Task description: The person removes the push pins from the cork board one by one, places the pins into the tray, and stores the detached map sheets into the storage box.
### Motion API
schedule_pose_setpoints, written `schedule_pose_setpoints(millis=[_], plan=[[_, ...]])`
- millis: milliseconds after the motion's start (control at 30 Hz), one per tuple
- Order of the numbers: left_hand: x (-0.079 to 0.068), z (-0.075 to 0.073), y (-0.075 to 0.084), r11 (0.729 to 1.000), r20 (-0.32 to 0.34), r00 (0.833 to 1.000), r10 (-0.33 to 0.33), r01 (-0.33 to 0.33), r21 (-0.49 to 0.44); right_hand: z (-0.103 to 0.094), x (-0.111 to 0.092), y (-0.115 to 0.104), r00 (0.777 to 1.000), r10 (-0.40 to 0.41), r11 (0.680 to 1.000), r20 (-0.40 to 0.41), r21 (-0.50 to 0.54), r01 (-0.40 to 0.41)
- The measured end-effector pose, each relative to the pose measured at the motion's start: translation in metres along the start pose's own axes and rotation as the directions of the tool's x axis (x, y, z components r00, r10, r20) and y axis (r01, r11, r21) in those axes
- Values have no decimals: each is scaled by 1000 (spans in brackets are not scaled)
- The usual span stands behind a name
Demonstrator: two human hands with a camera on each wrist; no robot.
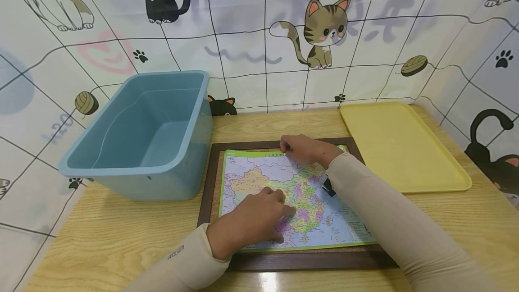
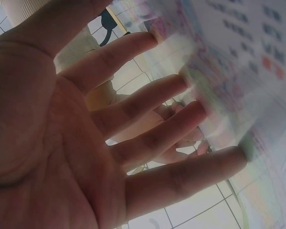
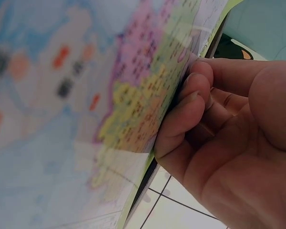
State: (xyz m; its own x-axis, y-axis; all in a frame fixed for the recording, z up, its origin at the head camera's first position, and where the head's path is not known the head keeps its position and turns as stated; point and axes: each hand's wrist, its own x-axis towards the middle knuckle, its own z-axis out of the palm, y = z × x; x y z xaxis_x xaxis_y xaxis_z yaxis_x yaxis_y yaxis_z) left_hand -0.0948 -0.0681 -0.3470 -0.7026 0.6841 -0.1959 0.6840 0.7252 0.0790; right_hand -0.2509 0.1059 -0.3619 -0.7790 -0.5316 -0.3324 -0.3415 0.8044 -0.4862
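A colourful map (image 1: pixel 259 179) with a green border lies on a brown-framed cork board (image 1: pixel 316 260). My left hand (image 1: pixel 255 217) rests on the map's lower middle with its fingers spread; in the left wrist view, the fingertips (image 2: pixel 238 155) touch the glossy sheet. At the top edge of the map is my right hand (image 1: pixel 306 148), its fingers curled. A small dark object (image 1: pixel 288 146) shows at those fingertips, too small to identify. From the right wrist, the curled fingers (image 3: pixel 183 114) appear against the map's edge, and what they pinch is mostly hidden.
A deep blue plastic tub (image 1: pixel 190 148) stands on the wooden table (image 1: pixel 121 238), left of the board. To the right lies a yellow tray (image 1: pixel 405 148), close to the board's corner. Behind the table hangs a cat-patterned backdrop (image 1: pixel 243 21).
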Motion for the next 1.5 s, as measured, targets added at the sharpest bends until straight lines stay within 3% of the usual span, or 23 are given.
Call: schedule_pose_setpoints(millis=[1500], plan=[[-1, -1, 1, 1000, -16, 1000, 5, -5, 8, 0, 0, -1, 1000, 22, 1000, 8, -16, -22]])
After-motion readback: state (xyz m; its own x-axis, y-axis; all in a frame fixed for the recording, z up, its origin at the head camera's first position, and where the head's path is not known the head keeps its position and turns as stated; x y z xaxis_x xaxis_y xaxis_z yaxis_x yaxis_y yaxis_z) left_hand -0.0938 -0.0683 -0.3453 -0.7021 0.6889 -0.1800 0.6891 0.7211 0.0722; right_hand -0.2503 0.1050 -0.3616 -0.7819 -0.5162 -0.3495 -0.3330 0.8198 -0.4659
